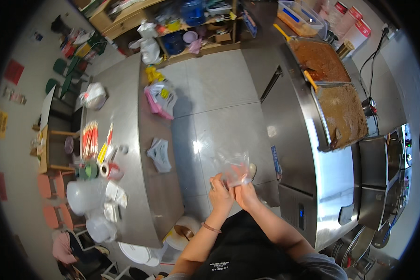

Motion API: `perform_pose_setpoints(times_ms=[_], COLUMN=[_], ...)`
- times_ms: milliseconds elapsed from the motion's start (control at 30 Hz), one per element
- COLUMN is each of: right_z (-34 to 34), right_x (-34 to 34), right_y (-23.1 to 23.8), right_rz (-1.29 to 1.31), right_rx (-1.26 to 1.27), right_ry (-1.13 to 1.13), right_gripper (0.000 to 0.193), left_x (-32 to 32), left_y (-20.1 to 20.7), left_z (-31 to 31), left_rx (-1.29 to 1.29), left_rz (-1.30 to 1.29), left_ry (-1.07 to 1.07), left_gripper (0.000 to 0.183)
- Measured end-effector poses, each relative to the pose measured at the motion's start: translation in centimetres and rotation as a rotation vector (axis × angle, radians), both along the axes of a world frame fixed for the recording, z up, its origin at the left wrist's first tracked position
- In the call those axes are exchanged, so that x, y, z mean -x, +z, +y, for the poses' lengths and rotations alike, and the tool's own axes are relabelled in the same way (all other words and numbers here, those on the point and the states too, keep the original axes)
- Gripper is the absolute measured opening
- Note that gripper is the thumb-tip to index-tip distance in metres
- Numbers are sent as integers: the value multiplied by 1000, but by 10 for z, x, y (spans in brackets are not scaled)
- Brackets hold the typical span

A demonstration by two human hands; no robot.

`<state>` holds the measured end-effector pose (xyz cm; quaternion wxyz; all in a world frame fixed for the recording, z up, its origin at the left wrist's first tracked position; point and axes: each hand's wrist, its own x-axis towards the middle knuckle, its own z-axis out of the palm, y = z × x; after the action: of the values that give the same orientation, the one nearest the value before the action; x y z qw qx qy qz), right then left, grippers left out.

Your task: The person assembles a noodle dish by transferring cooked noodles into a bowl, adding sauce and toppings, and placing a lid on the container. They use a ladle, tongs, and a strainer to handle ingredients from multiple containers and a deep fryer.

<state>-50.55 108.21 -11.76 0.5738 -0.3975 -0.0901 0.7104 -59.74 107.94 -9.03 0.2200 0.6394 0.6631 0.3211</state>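
A clear plastic bag with faint red print is held up in front of my body, above the floor. My left hand pinches its left lower edge with bent fingers. On the other side my right hand grips the bag's near edge, its fingers partly behind the thin plastic. The two hands are close together, nearly touching. No contents can be made out inside the bag.
To the left stands a steel table with packets of red-wrapped sticks, a paper roll and plastic tubs. On the right counter sit two trays of brown sauce. A seated person is at lower left.
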Motion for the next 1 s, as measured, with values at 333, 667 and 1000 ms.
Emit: perform_pose_setpoints(times_ms=[333,667,1000], right_z=[179,242,237], right_x=[-163,-232,-246], right_y=[-77,-132,-50], right_rz=[458,470,-680], right_rx=[256,36,128], right_ry=[170,-358,-444], right_gripper=[79,89,26], left_x=[-141,-192,-334], left_y=[-35,-73,-160], left_z=[157,302,527], left_rx=[-261,71,575], left_rz=[241,-119,-424], left_ry=[-798,-1318,-894], left_gripper=[21,36,43])
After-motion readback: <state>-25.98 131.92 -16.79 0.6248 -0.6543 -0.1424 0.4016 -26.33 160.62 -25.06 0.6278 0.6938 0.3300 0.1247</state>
